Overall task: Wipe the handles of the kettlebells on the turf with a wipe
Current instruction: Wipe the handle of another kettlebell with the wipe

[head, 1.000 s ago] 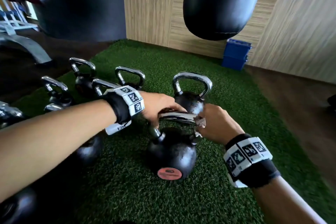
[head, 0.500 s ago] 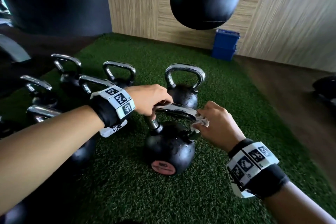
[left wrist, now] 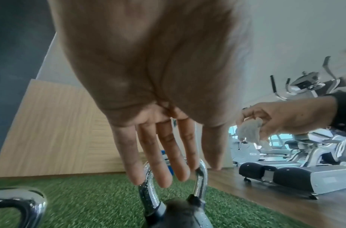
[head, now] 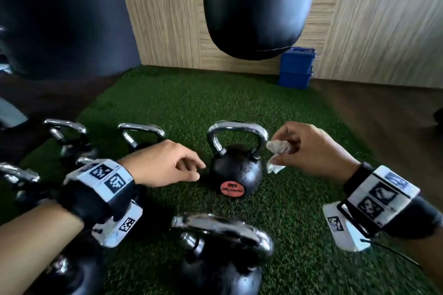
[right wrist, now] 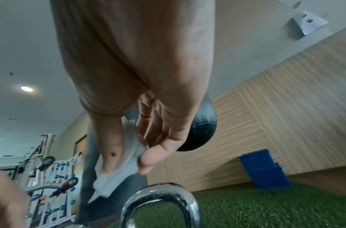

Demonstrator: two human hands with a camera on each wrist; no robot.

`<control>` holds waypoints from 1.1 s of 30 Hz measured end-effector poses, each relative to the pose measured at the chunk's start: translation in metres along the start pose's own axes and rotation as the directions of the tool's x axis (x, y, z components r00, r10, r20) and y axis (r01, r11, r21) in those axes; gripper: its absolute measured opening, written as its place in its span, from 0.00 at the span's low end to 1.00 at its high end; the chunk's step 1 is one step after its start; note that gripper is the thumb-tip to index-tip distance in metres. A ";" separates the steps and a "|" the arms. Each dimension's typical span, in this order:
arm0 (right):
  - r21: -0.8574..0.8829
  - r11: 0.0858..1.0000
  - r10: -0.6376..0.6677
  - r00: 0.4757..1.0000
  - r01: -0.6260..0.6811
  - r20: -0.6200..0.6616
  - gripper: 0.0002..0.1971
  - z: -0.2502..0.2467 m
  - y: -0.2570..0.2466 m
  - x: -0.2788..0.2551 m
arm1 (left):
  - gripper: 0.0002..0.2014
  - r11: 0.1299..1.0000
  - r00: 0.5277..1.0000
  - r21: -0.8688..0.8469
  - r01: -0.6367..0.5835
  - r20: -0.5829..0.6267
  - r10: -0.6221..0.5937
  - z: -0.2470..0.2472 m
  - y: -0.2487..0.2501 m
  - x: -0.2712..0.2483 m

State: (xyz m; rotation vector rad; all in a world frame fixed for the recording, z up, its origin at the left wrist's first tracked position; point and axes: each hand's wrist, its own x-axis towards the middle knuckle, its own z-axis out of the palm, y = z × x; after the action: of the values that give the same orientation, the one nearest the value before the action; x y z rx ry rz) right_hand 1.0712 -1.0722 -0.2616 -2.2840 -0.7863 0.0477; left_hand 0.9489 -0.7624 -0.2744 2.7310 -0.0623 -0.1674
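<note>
Chrome-handled kettlebells (head: 234,163), about seven, one wipe (head: 276,151) pinched by right hand (head: 311,148), left hand (head: 165,165) fingers loose

Black kettlebell (head: 236,172) upright on green turf (head: 287,211), wet chrome handle (head: 237,128), crumpled white wipe (head: 276,151) just right of it

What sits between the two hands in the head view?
The kettlebell with the red label, upright on the turf, between the left hand and the right hand, which holds the wipe.
</note>
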 end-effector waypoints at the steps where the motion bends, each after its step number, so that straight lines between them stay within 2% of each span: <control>1: -0.005 1.000 0.005 1.000 -0.005 -0.021 0.19 -0.006 0.004 0.010 | 0.11 0.999 0.999 -0.012 0.031 -0.026 -0.031 0.000 -0.001 0.008; 3: 0.001 1.000 0.020 0.998 -0.020 -0.061 0.18 -0.014 0.011 0.025 | 0.10 0.996 0.994 -0.023 0.088 -0.056 -0.089 0.001 0.002 0.023; 6: -0.002 1.000 0.022 0.996 -0.023 -0.082 0.18 -0.023 0.019 0.040 | 0.13 0.989 0.989 0.038 0.143 -0.032 -0.142 0.005 0.017 0.046; 12: 0.050 0.999 0.011 0.989 -0.004 -0.145 0.18 -0.025 0.020 0.063 | 0.13 0.976 0.987 0.153 0.155 0.016 -0.159 0.024 0.043 0.091; 15: 0.137 0.990 0.008 0.980 0.019 -0.199 0.18 -0.020 0.018 0.069 | 0.19 0.976 0.986 0.162 0.145 0.058 -0.156 0.035 0.043 0.110; 20: 0.175 0.984 0.003 0.982 0.031 -0.190 0.15 -0.016 0.016 0.078 | 0.28 0.979 0.981 0.132 0.155 0.100 -0.169 0.046 0.039 0.136; 23: 0.137 0.990 -0.008 0.977 0.039 -0.214 0.16 -0.016 0.017 0.094 | 0.32 0.976 0.989 0.195 0.096 0.088 -0.115 0.057 0.033 0.153; 26: 0.087 0.995 -0.035 0.981 0.052 -0.190 0.18 -0.010 0.018 0.114 | 0.41 0.960 0.999 0.279 0.007 0.040 -0.019 0.077 0.023 0.172; 29: 0.071 0.996 -0.043 0.989 0.054 -0.143 0.20 0.005 0.023 0.129 | 0.53 0.936 0.991 0.348 -0.059 0.137 0.012 0.104 0.011 0.191; 31: 0.072 0.995 -0.056 0.990 0.066 -0.127 0.19 0.018 0.028 0.136 | 0.59 0.892 0.978 0.444 -0.078 0.209 -0.019 0.122 0.005 0.201; 33: 0.062 0.995 -0.073 0.991 0.080 -0.113 0.18 0.028 0.031 0.140 | 0.61 0.861 0.965 0.504 -0.063 0.251 -0.076 0.134 0.004 0.207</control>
State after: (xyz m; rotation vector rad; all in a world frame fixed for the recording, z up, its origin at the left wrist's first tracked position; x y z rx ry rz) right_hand 1.1945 -0.9951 -0.2764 -2.1722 -0.8020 -0.0869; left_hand 1.1373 -0.8322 -0.4179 3.2177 -0.1987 -0.5952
